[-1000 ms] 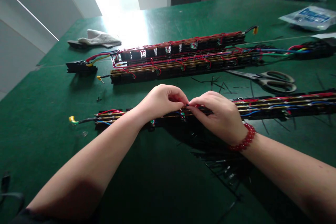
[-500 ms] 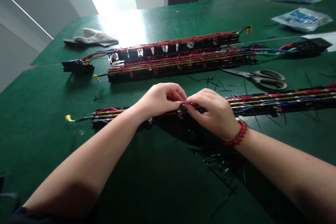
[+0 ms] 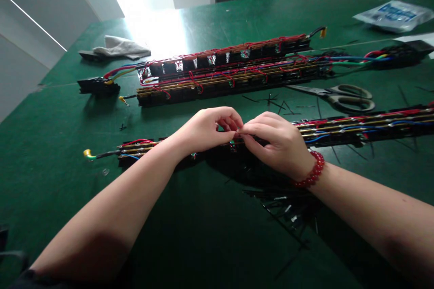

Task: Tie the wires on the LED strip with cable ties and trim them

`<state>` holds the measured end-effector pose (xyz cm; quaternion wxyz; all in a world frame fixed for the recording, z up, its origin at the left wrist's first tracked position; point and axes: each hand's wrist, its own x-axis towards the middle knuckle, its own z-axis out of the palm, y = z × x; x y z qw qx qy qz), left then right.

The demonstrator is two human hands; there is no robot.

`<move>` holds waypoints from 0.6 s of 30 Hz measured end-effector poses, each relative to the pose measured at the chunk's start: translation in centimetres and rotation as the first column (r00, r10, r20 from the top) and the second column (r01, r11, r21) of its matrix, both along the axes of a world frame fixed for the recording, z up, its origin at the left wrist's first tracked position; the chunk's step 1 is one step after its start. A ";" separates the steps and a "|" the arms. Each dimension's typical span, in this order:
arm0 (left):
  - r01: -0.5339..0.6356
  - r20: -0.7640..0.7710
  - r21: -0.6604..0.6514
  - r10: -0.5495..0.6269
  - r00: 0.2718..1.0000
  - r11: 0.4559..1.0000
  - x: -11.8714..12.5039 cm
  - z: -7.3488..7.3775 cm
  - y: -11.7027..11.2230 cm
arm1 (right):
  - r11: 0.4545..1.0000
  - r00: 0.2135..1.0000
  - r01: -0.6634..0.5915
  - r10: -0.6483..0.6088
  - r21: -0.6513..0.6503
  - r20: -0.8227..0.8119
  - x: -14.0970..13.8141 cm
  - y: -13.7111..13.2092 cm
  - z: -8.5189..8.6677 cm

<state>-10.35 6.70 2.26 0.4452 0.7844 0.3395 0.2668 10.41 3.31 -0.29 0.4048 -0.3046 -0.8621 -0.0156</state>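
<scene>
A long black wired bar with brass-coloured rods and red and blue wires runs across the green table beneath my hands. My left hand pinches thumb to fingers just over its left half. Fingertips of my right hand press together there too, almost touching the left ones. Whatever lies in the two pinches is too small and covered to make out, perhaps a thin dark strip. A red bead bracelet circles my right wrist. At the bar's left end a short cable ends in a yellow-capped tip.
Beyond it lie two similar wired bars, with black connectors on thick coloured cables. Scissors rest at the right, beside black tie scraps. Black cable ties lie in front. A grey glove and plastic bags are farther back.
Both hands stay pinched at nearly the same spot on the bar. My right hand and wrist have shifted slightly to the right. The view has tilted a little.
</scene>
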 end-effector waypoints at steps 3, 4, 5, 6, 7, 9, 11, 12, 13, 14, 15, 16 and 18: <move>-0.008 -0.006 -0.005 0.008 1.000 1.000 0.0 0.0 0.0 | 1.000 1.000 0.002 -0.002 -0.009 0.019 0.0 -0.1 0.1; -0.008 -0.013 -0.008 0.007 1.000 1.000 0.0 0.0 0.0 | 1.000 1.000 0.004 -0.004 -0.013 0.028 0.0 -0.1 0.1; -0.005 -0.023 -0.008 0.005 1.000 1.000 -0.1 0.0 0.0 | 1.000 0.999 0.005 -0.005 -0.013 0.035 0.0 -0.2 0.1; -0.002 -0.036 -0.007 0.002 0.999 1.000 -0.1 0.0 0.1 | 1.000 0.999 0.007 -0.007 -0.009 0.041 0.0 -0.2 0.2; 0.002 -0.053 -0.004 -0.003 0.999 1.000 -0.1 0.0 0.1 | 1.000 0.999 0.009 -0.009 -0.004 0.046 0.0 -0.2 0.2; 0.009 -0.084 0.001 -0.009 0.996 1.000 -0.2 0.1 0.1 | 1.000 0.998 0.010 -0.010 0.001 0.055 0.0 -0.2 0.2; 0.009 -0.101 -0.003 -0.010 0.995 1.000 -0.2 0.1 0.2 | 1.000 0.998 0.010 -0.010 -0.001 0.061 0.0 -0.2 0.2; 0.006 -0.104 -0.008 -0.007 0.995 1.000 -0.2 0.1 0.2 | 1.000 0.998 0.010 -0.010 -0.005 0.060 0.0 -0.2 0.2; 0.003 -0.103 -0.015 -0.005 0.995 1.000 -0.2 0.1 0.2 | 1.000 0.998 0.010 -0.010 -0.010 0.059 0.0 -0.2 0.2; 0.002 -0.102 -0.025 -0.005 0.995 1.000 -0.2 0.1 0.2 | 1.000 0.998 0.012 -0.011 -0.013 0.056 0.0 -0.2 0.1; 0.001 -0.098 -0.036 -0.004 0.995 0.999 -0.2 0.1 0.2 | 1.000 0.999 0.015 -0.014 -0.017 0.052 0.0 -0.2 0.1; 0.002 -0.093 -0.049 -0.006 0.996 0.999 -0.2 0.1 0.2 | 1.000 0.999 0.020 -0.019 -0.020 0.048 0.1 -0.2 0.1; 0.007 -0.077 -0.079 -0.013 0.997 0.997 -0.2 0.1 0.2 | 0.999 0.998 0.034 -0.033 -0.026 0.045 0.1 -0.3 0.1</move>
